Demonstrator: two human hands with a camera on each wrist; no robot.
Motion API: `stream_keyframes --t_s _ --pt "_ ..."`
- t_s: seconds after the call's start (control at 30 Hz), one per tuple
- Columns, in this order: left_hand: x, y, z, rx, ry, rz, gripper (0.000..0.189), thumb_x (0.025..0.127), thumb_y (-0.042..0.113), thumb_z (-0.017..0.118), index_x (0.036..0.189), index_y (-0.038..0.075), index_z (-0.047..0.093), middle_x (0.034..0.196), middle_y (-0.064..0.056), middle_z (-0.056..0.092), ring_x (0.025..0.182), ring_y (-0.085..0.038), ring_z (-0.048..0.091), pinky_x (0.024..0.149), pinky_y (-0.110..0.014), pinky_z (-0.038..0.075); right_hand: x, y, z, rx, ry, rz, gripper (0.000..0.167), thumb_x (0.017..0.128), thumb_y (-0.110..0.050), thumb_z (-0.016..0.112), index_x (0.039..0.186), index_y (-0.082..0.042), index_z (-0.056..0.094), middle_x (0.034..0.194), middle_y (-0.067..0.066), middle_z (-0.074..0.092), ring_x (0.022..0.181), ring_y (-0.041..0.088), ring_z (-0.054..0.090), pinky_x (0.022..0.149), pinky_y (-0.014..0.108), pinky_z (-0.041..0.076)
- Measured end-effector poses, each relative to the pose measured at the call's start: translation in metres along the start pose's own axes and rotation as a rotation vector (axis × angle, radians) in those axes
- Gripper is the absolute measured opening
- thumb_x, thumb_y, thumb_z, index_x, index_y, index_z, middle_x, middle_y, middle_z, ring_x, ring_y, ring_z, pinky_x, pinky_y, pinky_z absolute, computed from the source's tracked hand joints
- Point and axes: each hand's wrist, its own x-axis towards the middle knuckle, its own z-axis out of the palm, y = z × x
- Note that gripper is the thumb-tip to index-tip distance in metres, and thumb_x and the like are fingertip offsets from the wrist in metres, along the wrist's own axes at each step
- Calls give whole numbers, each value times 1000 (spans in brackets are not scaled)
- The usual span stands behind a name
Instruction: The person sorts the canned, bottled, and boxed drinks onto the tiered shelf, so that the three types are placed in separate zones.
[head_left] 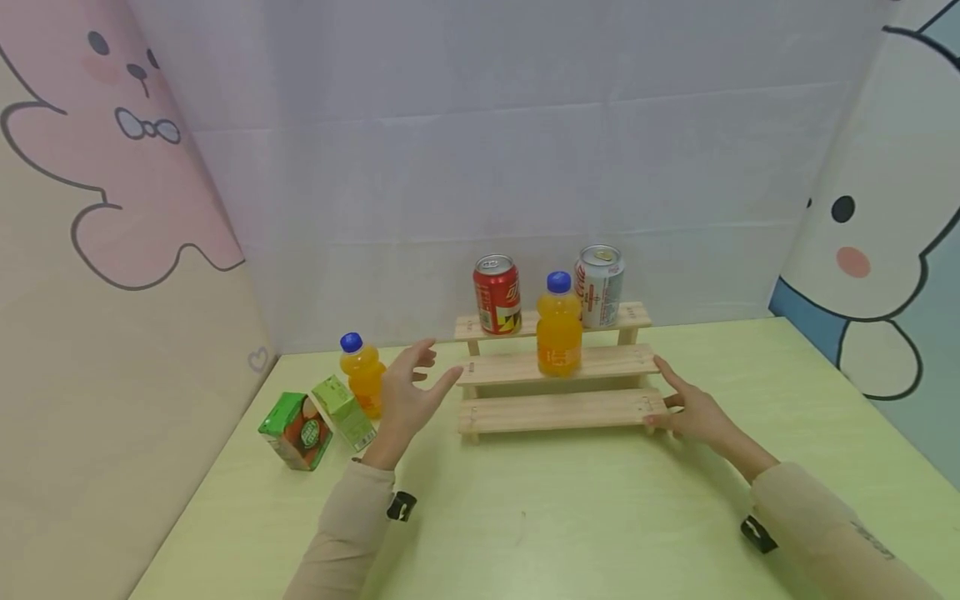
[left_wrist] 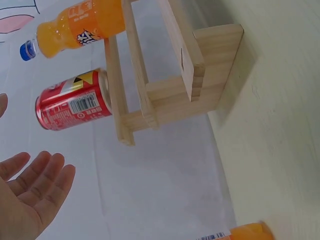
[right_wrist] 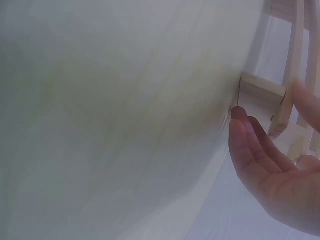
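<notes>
A small three-step wooden rack (head_left: 555, 410) stands on the table. My right hand (head_left: 701, 414) is at its right end, thumb and fingers around the end of the lower boards; the right wrist view shows its fingers (right_wrist: 252, 150) close beside the rack's side. My left hand (head_left: 408, 396) is raised left of the rack, thumb and fingers apart, holding nothing. On the top step are a red can (head_left: 497, 296) and a white can (head_left: 600, 287). An orange drink bottle (head_left: 558, 333) with a blue cap stands upright on the middle step.
Left of my left hand stands another orange drink bottle (head_left: 363, 375). In front of it are a light green carton (head_left: 343, 412), tilted, and a green and brown carton (head_left: 296, 432). A white curtain (head_left: 375, 183) hangs behind the table (head_left: 540, 517).
</notes>
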Motion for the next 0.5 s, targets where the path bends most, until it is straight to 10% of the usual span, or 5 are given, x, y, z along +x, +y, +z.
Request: stream_keyframes --t_s 0.5 --pt "2 -16 -19 5 101 -62 49 70 11 77 110 -9 57 91 -21 62 79 -33 60 61 -46 53 0 -3 -1 -3 -7 15 96 82 -21 68 146 -12 -3 113 41 48 59 22 57 50 32 44"
